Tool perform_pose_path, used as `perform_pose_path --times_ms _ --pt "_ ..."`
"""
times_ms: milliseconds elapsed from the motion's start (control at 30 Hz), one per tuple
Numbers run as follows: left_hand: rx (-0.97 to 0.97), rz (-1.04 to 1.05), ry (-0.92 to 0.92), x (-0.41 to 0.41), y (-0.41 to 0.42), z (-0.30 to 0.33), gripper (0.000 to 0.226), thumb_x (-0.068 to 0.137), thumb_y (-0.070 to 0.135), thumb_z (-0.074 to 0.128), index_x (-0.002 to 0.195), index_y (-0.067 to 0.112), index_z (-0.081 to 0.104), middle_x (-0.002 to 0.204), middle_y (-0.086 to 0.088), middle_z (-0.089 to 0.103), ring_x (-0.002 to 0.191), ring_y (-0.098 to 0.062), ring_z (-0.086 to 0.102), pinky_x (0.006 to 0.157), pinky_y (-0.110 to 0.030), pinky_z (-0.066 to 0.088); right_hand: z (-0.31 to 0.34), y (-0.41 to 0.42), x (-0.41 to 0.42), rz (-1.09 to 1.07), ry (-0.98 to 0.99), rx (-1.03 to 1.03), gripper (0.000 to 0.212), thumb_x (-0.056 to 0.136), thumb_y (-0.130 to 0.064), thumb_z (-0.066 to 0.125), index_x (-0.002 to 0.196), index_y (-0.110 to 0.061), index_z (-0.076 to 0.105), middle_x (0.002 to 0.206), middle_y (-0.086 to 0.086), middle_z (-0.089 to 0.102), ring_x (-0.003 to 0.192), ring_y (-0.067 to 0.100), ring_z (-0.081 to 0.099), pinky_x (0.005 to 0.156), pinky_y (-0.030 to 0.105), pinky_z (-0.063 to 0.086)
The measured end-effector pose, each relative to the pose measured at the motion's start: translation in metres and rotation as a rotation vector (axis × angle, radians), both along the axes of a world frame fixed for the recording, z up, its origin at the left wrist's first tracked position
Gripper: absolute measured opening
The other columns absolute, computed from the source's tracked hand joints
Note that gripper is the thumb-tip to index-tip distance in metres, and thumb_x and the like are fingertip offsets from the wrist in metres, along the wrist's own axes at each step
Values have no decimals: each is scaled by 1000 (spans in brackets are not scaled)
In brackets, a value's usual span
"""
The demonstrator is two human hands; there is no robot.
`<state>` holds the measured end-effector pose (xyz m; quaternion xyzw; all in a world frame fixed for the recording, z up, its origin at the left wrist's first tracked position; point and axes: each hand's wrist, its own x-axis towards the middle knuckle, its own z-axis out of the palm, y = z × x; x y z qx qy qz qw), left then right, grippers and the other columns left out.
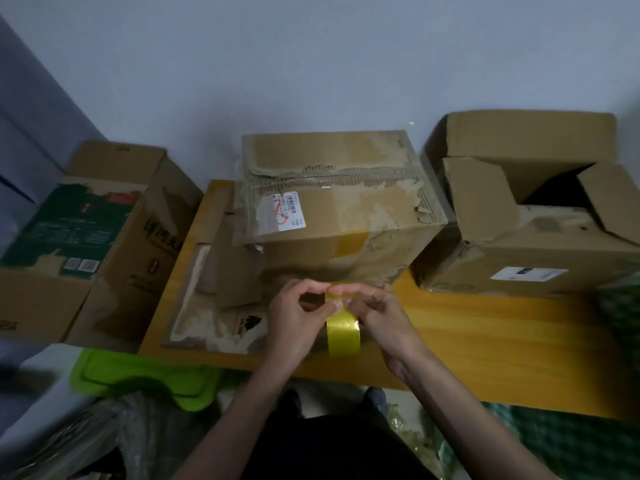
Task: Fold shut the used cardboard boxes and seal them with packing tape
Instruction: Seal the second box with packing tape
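A roll of yellow packing tape stands upright between both hands over the wooden table's front part. My right hand curls round the roll's right side. My left hand pinches at the roll's top with thumb and fingertips. Just behind the hands stands a worn cardboard box with its top flaps folded down and a white shipping label. A flattened piece of cardboard lies on the table to its left.
An open box with raised flaps stands at the right. At the left sits another box with a green printed top. A green plastic lid lies below the table's left front corner. The wall is close behind.
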<state>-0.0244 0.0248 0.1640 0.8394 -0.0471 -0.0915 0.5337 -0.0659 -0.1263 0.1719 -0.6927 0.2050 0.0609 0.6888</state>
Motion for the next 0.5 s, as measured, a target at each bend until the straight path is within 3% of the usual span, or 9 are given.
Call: perform_pose_path --times_ms 100,167,267,333,400,500 --pt "4 -3 29 -1 -20 4 26 66 56 78 90 45 73 97 17 66 92 -9 68 70 -47 61 3 -19 -7 -31 -35 -11 23 93 -16 69 96 -36 81 124 3 55 124 22 52 107 50 47" --pt "9 -27 20 -3 -36 8 23 69 51 80 90 42 73 98 17 65 93 -7 67 72 -46 61 3 -33 -10 -57 -51 -21 23 92 -14 70 94 -34 82 121 5 57 122 22 53 106 50 47" --pt "25 -48 -38 -8 -59 12 18 76 28 84 89 33 73 97 14 63 92 3 61 79 -25 54 5 -52 -14 -115 -53 -16 27 90 -7 71 89 -31 83 118 8 56 116 19 54 104 47 49" --pt "40 -57 -55 -13 -72 16 17 77 22 84 90 28 74 99 12 63 93 6 58 73 -8 45 6 -63 -18 -129 -50 -16 27 89 -6 72 86 -30 83 116 8 57 115 19 54 102 46 51" --pt "36 -54 -66 -18 -85 18 17 77 20 84 91 26 74 99 11 62 93 7 57 72 -3 42 8 -74 -21 -135 -50 -9 30 89 -4 72 82 -32 83 112 5 57 115 21 55 101 47 52" --pt "38 -45 -108 -23 -101 16 18 77 22 84 92 27 76 100 13 60 90 6 59 71 -8 46 11 -89 -25 -143 -67 -3 37 89 -1 71 76 -34 82 104 -2 60 115 24 55 101 49 50"
